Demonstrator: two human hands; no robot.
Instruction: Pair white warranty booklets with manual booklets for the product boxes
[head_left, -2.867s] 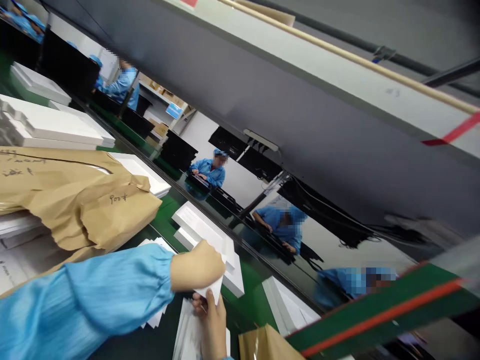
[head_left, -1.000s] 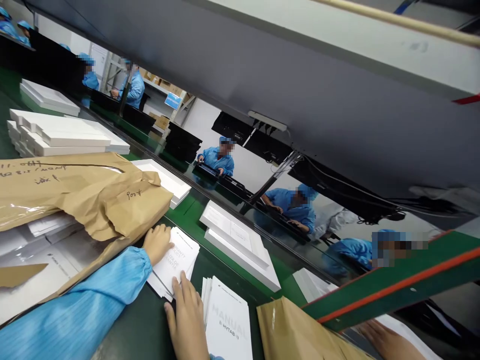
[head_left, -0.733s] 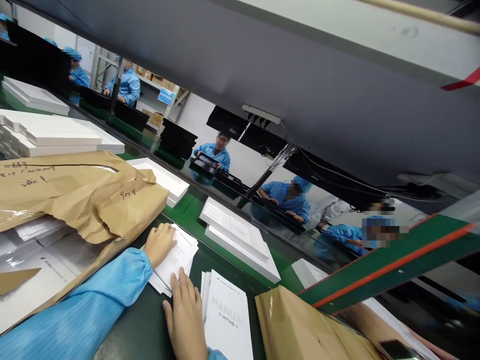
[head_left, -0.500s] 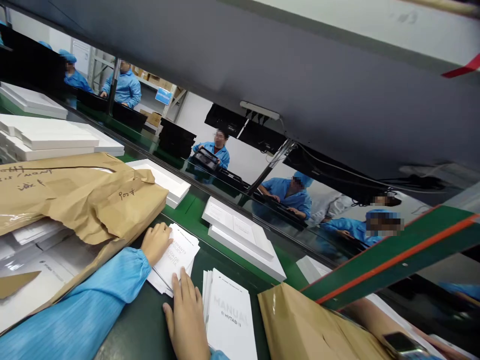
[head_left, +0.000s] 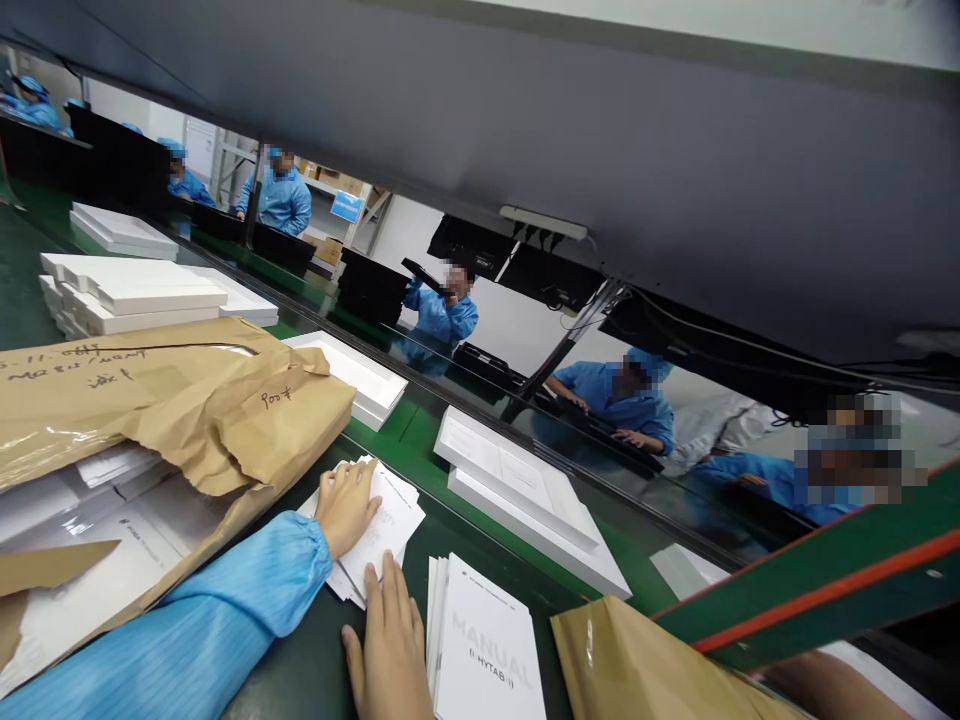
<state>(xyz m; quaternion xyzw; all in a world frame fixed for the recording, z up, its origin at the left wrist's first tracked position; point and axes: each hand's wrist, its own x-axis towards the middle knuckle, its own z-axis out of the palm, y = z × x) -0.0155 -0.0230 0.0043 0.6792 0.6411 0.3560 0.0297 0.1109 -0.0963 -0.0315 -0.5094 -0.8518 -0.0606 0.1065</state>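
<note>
My left hand (head_left: 346, 505), in a blue sleeve, lies flat with its fingers stretched over a small stack of white leaflets (head_left: 391, 525) on the dark green belt. My right hand (head_left: 390, 640) rests flat beside it, its fingertips touching the near edge of the same stack. Just right of that hand lies a pile of white booklets (head_left: 487, 650) printed "MANUAL HYTAB". Neither hand grips anything.
A torn brown paper parcel (head_left: 165, 410) with white packs inside lies at the left. White flat boxes (head_left: 525, 495) sit along the belt, more of them stacked (head_left: 135, 290) farther left. A second brown bag (head_left: 637, 665) is at the lower right. People in blue work behind the glass.
About three seconds ago both hands held a white leaflet in the air; now they lie flat on the leaflet stack. Over the last second only the camera view shifted slightly.
</note>
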